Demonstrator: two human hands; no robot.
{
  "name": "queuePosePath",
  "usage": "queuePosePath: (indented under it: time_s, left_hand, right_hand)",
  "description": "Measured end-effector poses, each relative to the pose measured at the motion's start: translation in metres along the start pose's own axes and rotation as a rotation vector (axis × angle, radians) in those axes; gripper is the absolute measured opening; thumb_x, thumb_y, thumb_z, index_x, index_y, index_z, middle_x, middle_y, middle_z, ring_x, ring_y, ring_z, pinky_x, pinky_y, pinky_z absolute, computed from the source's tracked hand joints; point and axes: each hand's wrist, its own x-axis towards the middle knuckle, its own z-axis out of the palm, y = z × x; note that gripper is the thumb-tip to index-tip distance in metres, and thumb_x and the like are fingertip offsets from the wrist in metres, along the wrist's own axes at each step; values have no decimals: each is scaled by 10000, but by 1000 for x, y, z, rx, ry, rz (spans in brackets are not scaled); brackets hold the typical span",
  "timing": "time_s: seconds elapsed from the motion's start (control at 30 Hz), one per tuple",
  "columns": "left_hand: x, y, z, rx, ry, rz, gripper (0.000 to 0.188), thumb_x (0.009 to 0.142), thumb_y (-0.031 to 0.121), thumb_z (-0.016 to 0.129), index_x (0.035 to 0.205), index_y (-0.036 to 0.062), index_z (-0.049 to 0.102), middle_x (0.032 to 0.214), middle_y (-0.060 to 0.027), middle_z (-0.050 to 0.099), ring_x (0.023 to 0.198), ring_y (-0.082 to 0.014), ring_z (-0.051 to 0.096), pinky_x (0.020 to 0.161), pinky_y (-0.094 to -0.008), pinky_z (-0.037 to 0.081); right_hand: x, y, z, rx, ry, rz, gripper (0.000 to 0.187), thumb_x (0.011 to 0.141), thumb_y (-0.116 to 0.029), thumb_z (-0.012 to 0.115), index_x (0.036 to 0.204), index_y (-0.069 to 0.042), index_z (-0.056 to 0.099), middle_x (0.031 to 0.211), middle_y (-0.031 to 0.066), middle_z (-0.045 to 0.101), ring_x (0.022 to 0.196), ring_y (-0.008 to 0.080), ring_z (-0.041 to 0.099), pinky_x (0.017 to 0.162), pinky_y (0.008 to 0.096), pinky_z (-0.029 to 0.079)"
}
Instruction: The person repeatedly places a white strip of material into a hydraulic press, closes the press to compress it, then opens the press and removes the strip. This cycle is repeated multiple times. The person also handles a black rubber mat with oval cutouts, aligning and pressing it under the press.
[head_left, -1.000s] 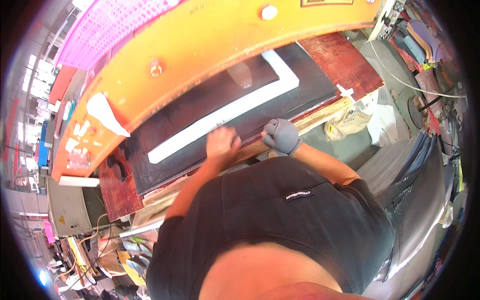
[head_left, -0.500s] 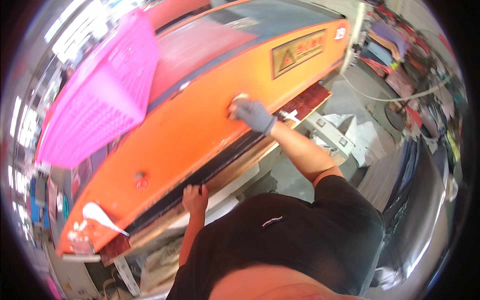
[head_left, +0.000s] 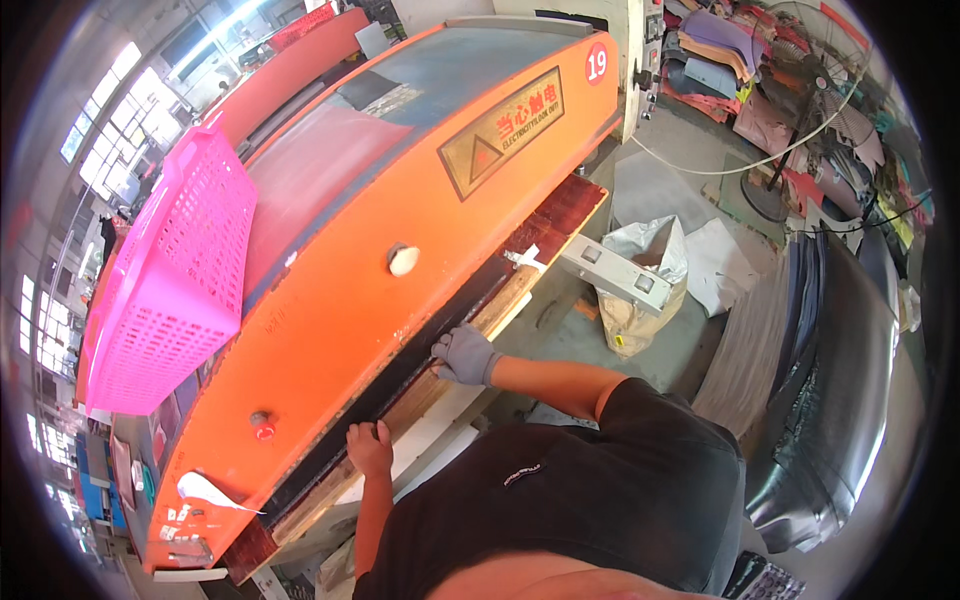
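Observation:
An orange machine (head_left: 335, 320) with a curved top spans the view, a dark slot (head_left: 415, 350) running under its front panel. Along that slot lies a wooden board (head_left: 415, 395). My bare left hand (head_left: 370, 448) is curled over the board's edge. Farther right, my right hand (head_left: 465, 356), in a grey glove, also has its fingers bent over the board beside the slot. What lies under both sets of fingertips is hidden. Above my hands, a cream round knob (head_left: 403, 261) sticks out of the orange panel, and a smaller red knob (head_left: 264, 430) sits lower left.
A pink perforated basket (head_left: 195, 270) rests on the machine's left top. A white spoon-shaped piece (head_left: 215, 492) is on the panel. To the right are a grey switch box (head_left: 615, 272), an open sack (head_left: 645, 300), a standing fan (head_left: 770, 190), stacked sheets (head_left: 745, 345) and a black roll (head_left: 835, 400).
My right hand has left the cream knob on the orange panel and come down to the board. My left hand stays at the board's edge. The view has shifted.

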Motion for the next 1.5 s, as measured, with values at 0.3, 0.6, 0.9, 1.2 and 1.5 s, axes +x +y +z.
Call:
queuePosePath:
  time_s: [0.3, 0.6, 0.9, 1.2, 1.5]
  left_hand:
    - [-14, -24, 3, -180, -47, 23, 344, 815, 351, 629, 713, 23, 612, 783, -171, 551, 826, -360, 542, 751, -440, 447]
    - [-63, -33, -39, -182, -160, 155, 307, 787, 334, 641, 755, 31, 600, 822, -133, 554, 849, -326, 549, 721, -434, 464]
    - [-29, -37, -69, -271, -250, 120, 303, 756, 336, 647, 727, 46, 566, 798, -97, 529, 797, -294, 544, 670, -426, 467]
    - [-60, -14, -119, -502, -578, 55, 334, 771, 270, 658, 1007, 47, 579, 998, -103, 539, 949, -300, 550, 806, -424, 441]
    - [-29, 28, -89, -224, -251, 177, 611, 796, 363, 617, 1301, 47, 479, 1405, -118, 413, 1318, -302, 348, 1055, -564, 245]
  right_hand:
    - [-2, -7, 27, -74, -175, 119, 282, 794, -395, 555, 785, -128, 648, 802, 110, 649, 799, 305, 614, 752, 445, 445]
    - [-62, -63, 23, -54, 276, -1, 154, 757, -272, 589, 710, -126, 589, 703, 82, 592, 673, 301, 570, 661, 432, 424]
    - [-10, -105, -7, -49, 212, 80, 131, 730, -218, 631, 728, -107, 561, 689, 88, 569, 655, 310, 553, 626, 421, 424]
    - [67, -130, -32, 241, 165, 132, 463, 824, -358, 632, 1139, -28, 554, 1037, 172, 593, 958, 333, 574, 828, 394, 459]
    - [136, -152, -17, -89, -499, 466, 605, 689, -455, 648, 1092, -5, 612, 1128, 193, 576, 1047, 324, 581, 873, 383, 485]
